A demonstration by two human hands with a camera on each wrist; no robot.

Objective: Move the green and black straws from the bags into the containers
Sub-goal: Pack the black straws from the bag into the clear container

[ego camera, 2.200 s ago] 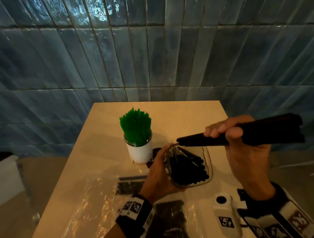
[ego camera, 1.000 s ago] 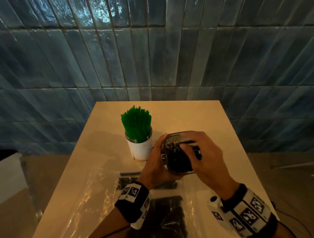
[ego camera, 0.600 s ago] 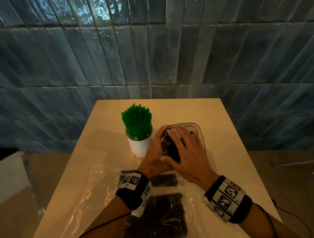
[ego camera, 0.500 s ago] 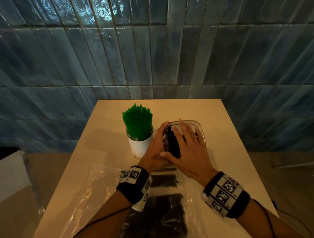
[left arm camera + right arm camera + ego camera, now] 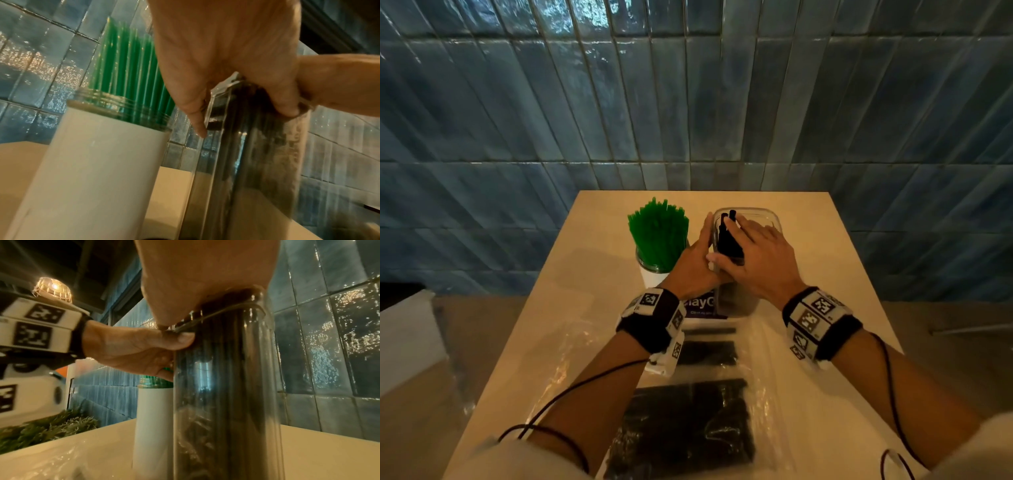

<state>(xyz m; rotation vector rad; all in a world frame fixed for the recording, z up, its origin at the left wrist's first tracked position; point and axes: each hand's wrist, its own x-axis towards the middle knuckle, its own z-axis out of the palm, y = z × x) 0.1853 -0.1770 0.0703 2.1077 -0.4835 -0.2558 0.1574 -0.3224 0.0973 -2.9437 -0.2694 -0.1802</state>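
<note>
Black straws [image 5: 726,240] stand upright in a clear container [image 5: 767,219] on the far half of the beige table [image 5: 835,274], their tops reaching the container's rim. Right hand [image 5: 756,260] lies palm-down over the container's mouth, fingers straight and close together, pressing on the straw tops; the right wrist view shows the palm [image 5: 205,272] sitting directly on the rim with the dark straws filling the clear wall [image 5: 226,386] below. Left hand [image 5: 693,270] rests flat against the container's left side, fingers extended upward along the wall and thumb near the rim; in the left wrist view the fingers [image 5: 193,105] touch the rim edge of the container [image 5: 257,162]. Green straws [image 5: 658,236] stand bunched in a white jar [image 5: 652,279] just left of the clear container, close to the left hand but apart from it. Nearer on the table lies a transparent plastic bag [image 5: 685,425] with more black straws inside, lying flat between the two forearms. A second crumpled clear bag [image 5: 544,370] lies to the left of it. Blue tiled wall [image 5: 688,102] rises behind the table's far edge.
</note>
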